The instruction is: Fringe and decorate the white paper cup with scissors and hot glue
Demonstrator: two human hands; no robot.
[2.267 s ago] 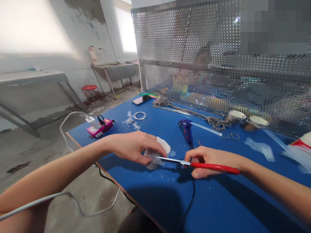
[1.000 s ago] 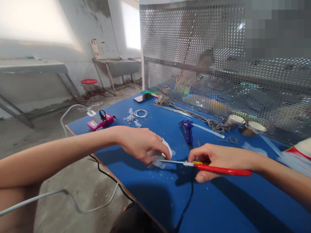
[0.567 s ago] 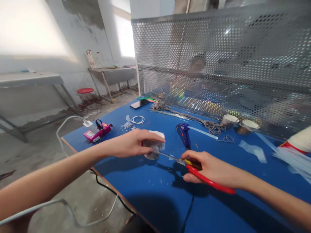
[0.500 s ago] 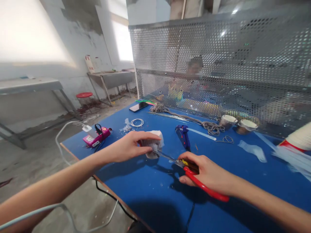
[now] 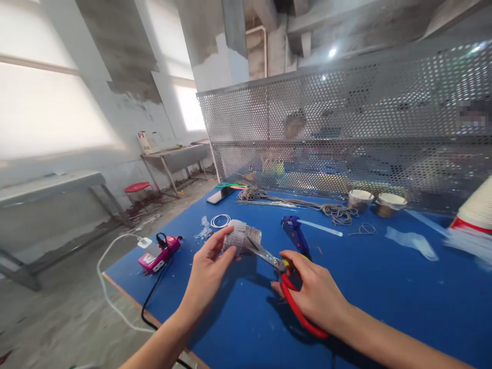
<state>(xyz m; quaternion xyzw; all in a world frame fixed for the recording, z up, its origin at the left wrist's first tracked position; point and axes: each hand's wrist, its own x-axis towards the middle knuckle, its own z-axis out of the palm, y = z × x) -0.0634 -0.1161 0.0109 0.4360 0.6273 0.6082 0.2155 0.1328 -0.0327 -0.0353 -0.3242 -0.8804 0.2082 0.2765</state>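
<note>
Between the thumb and fingers of my left hand (image 5: 211, 261) is a small cup wrapped in grey cord (image 5: 239, 237), tipped on its side above the table. My right hand (image 5: 317, 292) grips red-handled scissors (image 5: 302, 312), whose blades point left and reach the cup's side. The blades look slightly apart; whether any cord lies between them I cannot tell. Just beyond my right hand lies a blue glue gun (image 5: 294, 233) with a clear glue stick (image 5: 321, 227) in its back end.
A magenta power strip (image 5: 159, 256) with a white plug sits at the left edge. Grey cord (image 5: 338, 212), two small cups (image 5: 390, 204), a phone (image 5: 220, 195) and a white ring (image 5: 220, 221) lie farther back. Stacked paper cups (image 5: 478, 207) are at right. A perforated metal screen (image 5: 326, 123) borders the table.
My left hand has turned the cup onto its side, and its wrist now comes from lower down. The scissors remain at the cup. The camera view has tilted upward.
</note>
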